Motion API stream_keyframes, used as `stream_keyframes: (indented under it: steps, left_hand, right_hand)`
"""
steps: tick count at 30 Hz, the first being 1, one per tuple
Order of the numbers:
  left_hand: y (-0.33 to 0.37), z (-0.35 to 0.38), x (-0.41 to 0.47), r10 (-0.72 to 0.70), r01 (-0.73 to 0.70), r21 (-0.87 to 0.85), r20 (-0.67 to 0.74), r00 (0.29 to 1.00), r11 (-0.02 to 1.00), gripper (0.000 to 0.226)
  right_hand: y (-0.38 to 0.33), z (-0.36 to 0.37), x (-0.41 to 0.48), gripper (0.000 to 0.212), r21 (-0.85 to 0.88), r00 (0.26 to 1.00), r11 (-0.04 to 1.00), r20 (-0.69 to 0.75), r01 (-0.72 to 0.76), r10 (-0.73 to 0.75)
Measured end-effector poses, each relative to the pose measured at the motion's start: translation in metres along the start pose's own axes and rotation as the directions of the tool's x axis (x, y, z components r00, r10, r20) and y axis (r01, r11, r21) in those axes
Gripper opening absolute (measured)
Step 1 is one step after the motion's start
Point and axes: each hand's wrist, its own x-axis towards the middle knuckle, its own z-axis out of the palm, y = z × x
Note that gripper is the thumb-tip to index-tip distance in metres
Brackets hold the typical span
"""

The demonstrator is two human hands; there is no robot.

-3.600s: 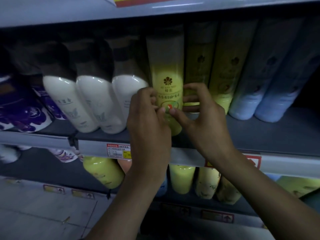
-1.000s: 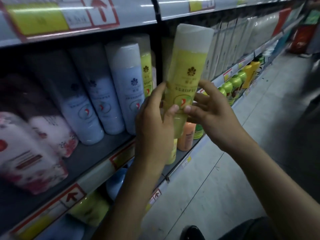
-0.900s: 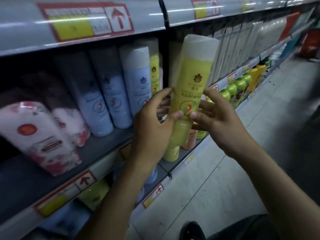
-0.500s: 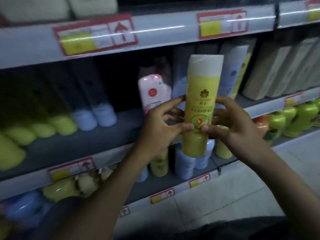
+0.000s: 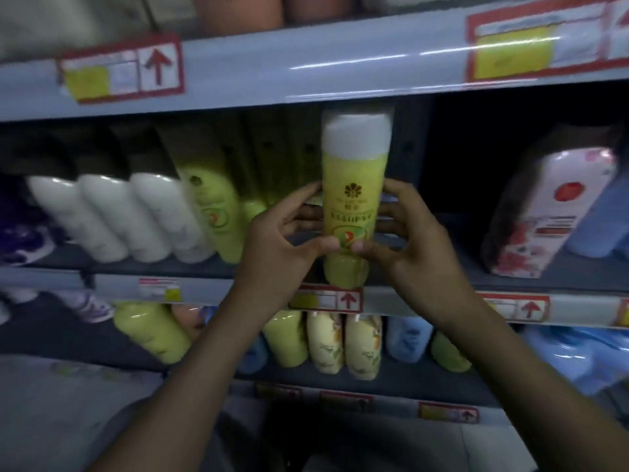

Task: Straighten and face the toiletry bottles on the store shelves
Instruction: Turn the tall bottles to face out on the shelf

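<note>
Left hand [image 5: 275,248], right hand [image 5: 413,248] bare; forearms [image 5: 190,379] bare up to frame edge.

1 wide-angle camera is looking out from the head, forward and slightly down, sitting close behind the left hand [image 5: 279,240] and right hand [image 5: 408,248]. It is facing the shelves [image 5: 306,59] squarely, taking in rows above and below the hands.
</note>
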Motion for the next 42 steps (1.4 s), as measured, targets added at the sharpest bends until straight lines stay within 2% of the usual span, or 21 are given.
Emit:
stream_keyframes:
  steps: [3, 7, 11, 16, 20, 25, 28, 30, 33, 36, 42]
  left_hand:
    - [-0.015, -0.022, 0.004, -0.019, 0.021, 0.020, -0.085, 0.996, 1.000, 0.068]
    - [-0.028, -0.038, 0.009, -0.023, 0.034, 0.089, -0.118, 0.993, 0.995, 0.069]
    - [-0.035, -0.038, 0.011, 0.007, 0.040, 0.218, -0.213, 0.977, 0.975, 0.063]
    - [-0.033, -0.031, 0.011, 0.092, 0.074, 0.409, -0.371, 0.924, 0.910, 0.057]
    - [-0.030, -0.030, 0.006, 0.143, 0.074, 0.493, -0.387, 0.911, 0.867, 0.053]
    - [-0.031, -0.040, 0.003, 0.122, 0.116, 0.483, -0.434, 0.893, 0.868, 0.052]
    - [-0.027, -0.043, 0.003, 0.114, 0.118, 0.484, -0.422, 0.899, 0.867, 0.053]
    - [-0.019, -0.040, 0.002, 0.116, 0.105, 0.481, -0.409, 0.905, 0.870, 0.047]
    - [-0.004, -0.030, -0.001, 0.199, -0.012, 0.501, -0.321, 0.926, 0.866, 0.029]
    - [0.009, -0.010, 0.000, 0.304, -0.151, 0.580, -0.176, 0.936, 0.800, 0.026]
    - [0.041, 0.082, -0.005, 0.390, -0.351, 0.560, 0.053, 0.919, 0.751, 0.024]
  right_hand:
    - [0.008, 0.034, 0.018, 0.061, 0.030, 0.998, 0.998, 0.018, 0.059, -0.059]
    - [0.020, 0.065, 0.035, 0.061, 0.072, 0.999, 0.996, 0.018, 0.043, -0.045]
    - [0.031, 0.079, 0.045, 0.054, 0.069, 1.000, 0.997, 0.011, 0.023, -0.023]
    - [0.032, 0.091, 0.055, 0.045, 0.046, 1.000, 0.999, 0.000, 0.019, -0.019]
    - [0.031, 0.101, 0.057, 0.043, 0.064, 1.000, 0.998, 0.014, 0.020, -0.021]
    - [0.035, 0.119, 0.058, 0.051, 0.061, 0.998, 0.998, 0.051, 0.029, -0.032]
    - [0.037, 0.124, 0.060, 0.055, 0.059, 0.997, 0.998, 0.077, 0.015, -0.019]
    - [0.036, 0.120, 0.057, 0.058, -0.009, 0.996, 1.000, 0.089, 0.020, -0.019]
    - [0.026, 0.093, 0.047, 0.053, -0.265, 0.993, 0.957, 0.046, 0.120, -0.112]
    - [0.013, 0.045, 0.027, 0.033, -0.512, 0.972, 0.831, 0.039, 0.218, -0.231]
    - [0.008, -0.075, -0.026, 0.037, -0.727, 0.981, 0.686, -0.107, 0.032, -0.160]
